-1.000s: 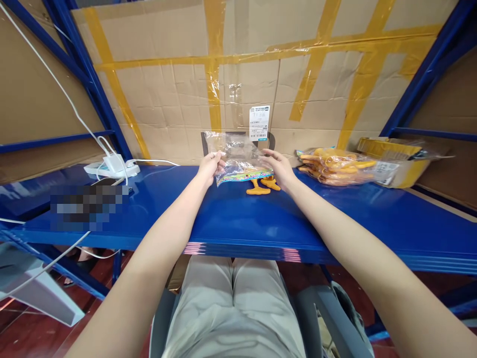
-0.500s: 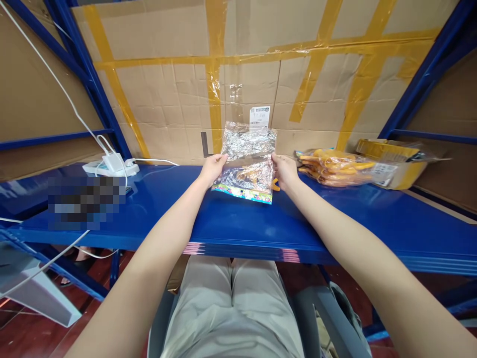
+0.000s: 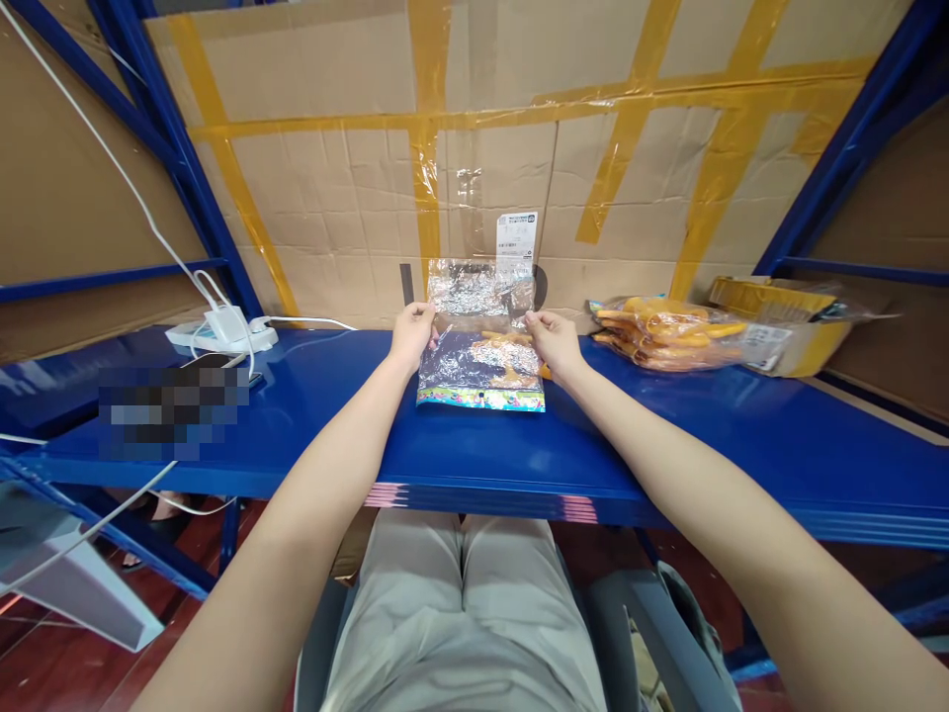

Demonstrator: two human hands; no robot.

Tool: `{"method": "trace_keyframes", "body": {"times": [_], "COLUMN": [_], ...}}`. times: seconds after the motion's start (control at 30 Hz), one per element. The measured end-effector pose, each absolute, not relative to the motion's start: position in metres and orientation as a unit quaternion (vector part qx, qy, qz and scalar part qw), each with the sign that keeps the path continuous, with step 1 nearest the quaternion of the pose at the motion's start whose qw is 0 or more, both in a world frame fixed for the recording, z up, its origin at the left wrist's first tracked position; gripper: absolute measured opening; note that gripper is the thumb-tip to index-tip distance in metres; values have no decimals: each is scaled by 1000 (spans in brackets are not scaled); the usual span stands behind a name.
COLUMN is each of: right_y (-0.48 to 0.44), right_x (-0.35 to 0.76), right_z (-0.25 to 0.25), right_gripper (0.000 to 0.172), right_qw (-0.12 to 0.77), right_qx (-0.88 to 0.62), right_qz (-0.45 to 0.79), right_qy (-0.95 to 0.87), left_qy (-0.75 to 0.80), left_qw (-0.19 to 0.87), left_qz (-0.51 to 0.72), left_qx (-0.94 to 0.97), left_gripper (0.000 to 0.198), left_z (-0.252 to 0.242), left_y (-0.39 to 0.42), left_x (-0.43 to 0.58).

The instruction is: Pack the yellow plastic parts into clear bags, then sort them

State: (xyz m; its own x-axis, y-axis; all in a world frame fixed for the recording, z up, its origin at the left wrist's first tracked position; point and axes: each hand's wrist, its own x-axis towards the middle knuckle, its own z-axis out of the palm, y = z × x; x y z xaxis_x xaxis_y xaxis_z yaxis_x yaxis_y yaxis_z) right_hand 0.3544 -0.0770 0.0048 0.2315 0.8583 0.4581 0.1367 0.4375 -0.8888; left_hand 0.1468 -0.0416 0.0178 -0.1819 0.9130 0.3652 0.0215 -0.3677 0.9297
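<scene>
A clear plastic bag (image 3: 464,368) with a colourful printed strip along its lower edge is stretched between my hands, above the blue table. My left hand (image 3: 411,338) pinches its left edge, and my right hand (image 3: 556,346) grips the right edge with thumb and fingers. Through the film some orange pieces show; whether they lie inside the bag or behind it I cannot tell. A small orange tip (image 3: 547,372) pokes out beside the bag, below my right fingers. The bag's upper part overlaps a white label (image 3: 517,237) on the cardboard behind.
To the right lies a heap of orange items in clear bags (image 3: 663,331), against an open cardboard box (image 3: 793,331). At left, a white power strip with a charger (image 3: 226,326) and cables sits behind a blurred-out dark object (image 3: 174,400). Taped cardboard (image 3: 333,198) closes off the table's back.
Both hands have shifted slightly left with the bag. It is now straighter and flatter, and its printed edge is more level. More orange shows through the film.
</scene>
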Motion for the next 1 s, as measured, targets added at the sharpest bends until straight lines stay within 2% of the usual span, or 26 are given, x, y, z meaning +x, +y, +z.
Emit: {"method": "trace_keyframes", "body": {"times": [0.27,0.47,0.6,0.77,0.87,1.0], "right_y": [-82,-80,-78,-75,-73,-68], "right_x": [350,345,345,347,349,357], "right_z": [6,2,-2,-3,-1,3], "right_gripper": [23,28,31,21,22,29], "right_qw": [633,613,610,621,646,684], "right_qx": [-457,-452,-451,-443,-436,-419], "right_qz": [324,359,333,305,279,256], "right_qy": [-534,-540,-560,-571,-561,-539], "left_qy": [448,468,489,496,499,473], "left_qw": [349,316,296,288,283,359], "left_qz": [659,683,689,690,689,641], "left_qx": [493,463,447,441,444,486], "left_gripper": [13,13,11,14,17,28], "left_z": [19,22,22,19,20,24], "left_y": [-45,-45,-41,-36,-36,-41], "left_x": [144,140,136,133,133,137]}}
